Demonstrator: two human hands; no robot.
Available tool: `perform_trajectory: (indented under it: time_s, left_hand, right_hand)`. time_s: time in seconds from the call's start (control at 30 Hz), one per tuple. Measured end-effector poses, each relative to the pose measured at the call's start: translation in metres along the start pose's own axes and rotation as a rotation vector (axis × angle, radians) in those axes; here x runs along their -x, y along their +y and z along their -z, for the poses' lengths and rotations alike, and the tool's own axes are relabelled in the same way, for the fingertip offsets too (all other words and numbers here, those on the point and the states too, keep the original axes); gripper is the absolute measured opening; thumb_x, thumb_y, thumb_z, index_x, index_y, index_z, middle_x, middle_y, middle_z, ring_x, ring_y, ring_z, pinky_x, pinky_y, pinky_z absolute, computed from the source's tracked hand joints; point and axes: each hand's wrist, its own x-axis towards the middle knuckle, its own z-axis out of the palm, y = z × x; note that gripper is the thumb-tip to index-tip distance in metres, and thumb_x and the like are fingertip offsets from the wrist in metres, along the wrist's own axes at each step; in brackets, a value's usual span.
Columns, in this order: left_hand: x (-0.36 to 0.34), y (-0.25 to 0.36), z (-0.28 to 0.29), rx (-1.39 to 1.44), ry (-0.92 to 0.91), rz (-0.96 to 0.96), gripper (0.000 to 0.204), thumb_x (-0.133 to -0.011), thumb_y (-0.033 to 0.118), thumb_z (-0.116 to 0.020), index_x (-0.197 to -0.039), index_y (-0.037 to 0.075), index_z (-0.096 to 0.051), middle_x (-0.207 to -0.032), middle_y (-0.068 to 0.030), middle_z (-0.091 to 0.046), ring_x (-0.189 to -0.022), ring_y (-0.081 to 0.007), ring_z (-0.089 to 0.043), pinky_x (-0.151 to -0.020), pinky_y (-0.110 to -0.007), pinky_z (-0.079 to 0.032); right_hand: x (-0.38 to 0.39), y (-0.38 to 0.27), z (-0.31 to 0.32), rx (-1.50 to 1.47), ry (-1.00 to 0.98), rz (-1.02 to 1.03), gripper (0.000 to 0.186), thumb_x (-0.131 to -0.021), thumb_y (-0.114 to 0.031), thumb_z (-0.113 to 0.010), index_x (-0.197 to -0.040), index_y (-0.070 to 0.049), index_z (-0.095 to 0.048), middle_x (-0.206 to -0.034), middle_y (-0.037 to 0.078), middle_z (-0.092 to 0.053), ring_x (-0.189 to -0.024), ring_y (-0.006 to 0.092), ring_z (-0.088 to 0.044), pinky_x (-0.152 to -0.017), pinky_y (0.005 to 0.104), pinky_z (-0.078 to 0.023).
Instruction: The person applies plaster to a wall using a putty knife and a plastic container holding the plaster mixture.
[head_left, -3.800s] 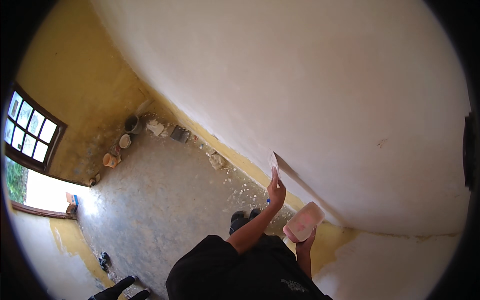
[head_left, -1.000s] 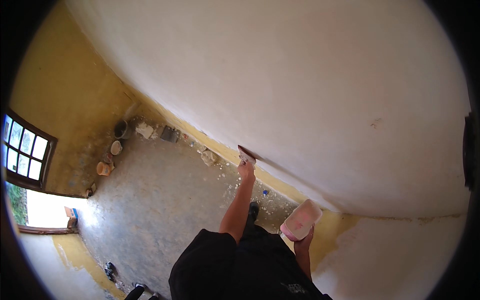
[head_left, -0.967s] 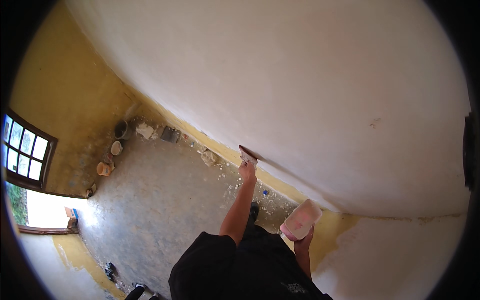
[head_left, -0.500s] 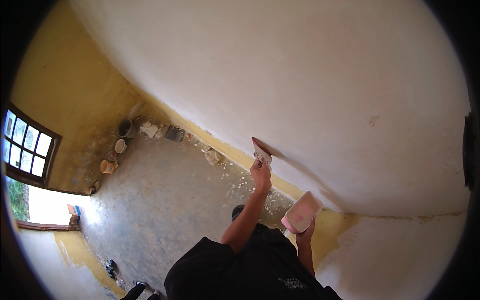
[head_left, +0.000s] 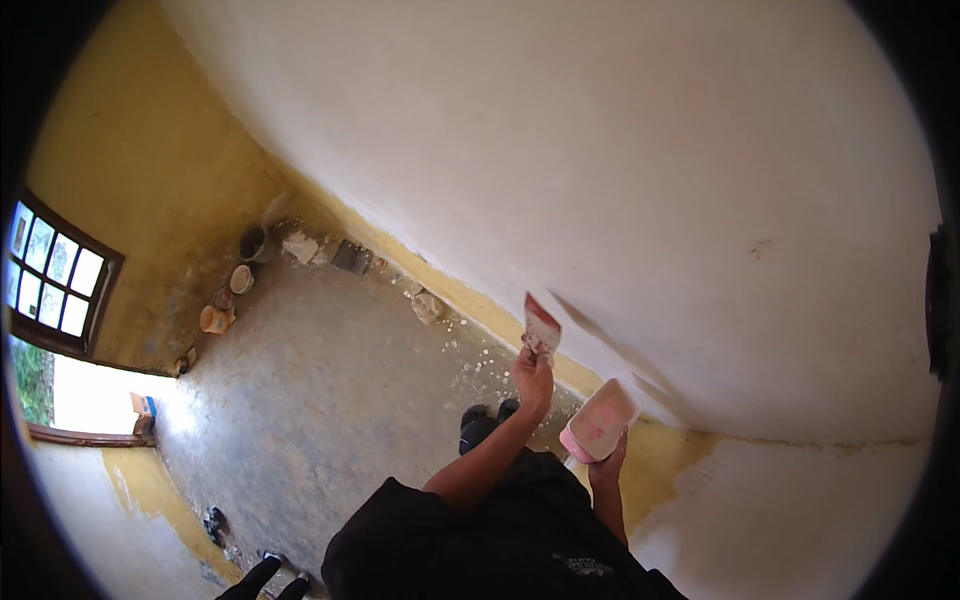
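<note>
Presently, a flat scraper (head_left: 543, 325) is grasped by its lower end in the left hand (head_left: 532, 382), its dark red edge pointed upward, away from the body. It is held near the white wall (head_left: 720, 200), on which a long shadow (head_left: 592, 322) is cast just beside it; whether the wall is touched cannot be told for certain. By the right hand (head_left: 608, 466), a pink rectangular tub (head_left: 603, 420) is gripped from its near side and tilted, pink patches being shown on its pale face; it is kept apart from the scraper, to its right. The wall's foot is bordered by a yellow strip (head_left: 475, 298). Beside this strip, the grey floor (head_left: 330, 400) is spattered with white flecks, and a crumpled pale bag (head_left: 427, 307) is seen. Toward the far corner, a dark bucket (head_left: 255, 244), a white bucket (head_left: 241, 279) and an orange container (head_left: 213, 319) are lined up.
</note>
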Motion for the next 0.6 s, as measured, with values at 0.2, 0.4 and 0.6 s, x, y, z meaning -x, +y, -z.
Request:
perform_trajectory:
  time_s: [0.2,0.4,0.6]
  left_hand:
    - [-0.082,-0.06,-0.013,-0.621,0.243,-0.149,0.026,-0.089,0.002,-0.051,-0.11,-0.011,-0.06,-0.08,-0.0222,-0.066,-0.067,-0.0254,-0.061,-0.063,-0.033,-0.047]
    - [-0.029,-0.086,-0.07,-0.563,0.278,-0.42,0.047,-0.088,0.0,-0.05,-0.135,-0.004,-0.047,-0.072,-0.0297,-0.055,-0.058,-0.0315,-0.052,-0.056,-0.04,-0.043]
    - [-0.014,-0.118,0.01,-0.594,0.13,-0.3,0.018,-0.091,0.009,-0.053,-0.089,-0.006,-0.063,-0.069,-0.0254,-0.059,-0.055,-0.0319,-0.055,-0.056,-0.044,-0.043]
  right_hand:
    - [-0.008,0.029,0.023,-0.44,0.142,-0.291,0.04,-0.101,-0.036,-0.04,-0.131,-0.01,-0.045,-0.124,0.007,-0.052,-0.117,0.0223,-0.052,-0.1,0.0384,-0.043]
    - [-0.014,0.055,0.042,-0.36,0.141,-0.256,0.042,-0.102,-0.038,-0.038,-0.133,-0.01,-0.043,-0.126,0.007,-0.051,-0.119,0.0222,-0.051,-0.101,0.0384,-0.043]
    - [-0.011,0.048,0.04,-0.392,0.193,-0.249,0.043,-0.101,-0.04,-0.038,-0.131,-0.01,-0.045,-0.124,0.006,-0.052,-0.118,0.0217,-0.051,-0.101,0.0383,-0.043]
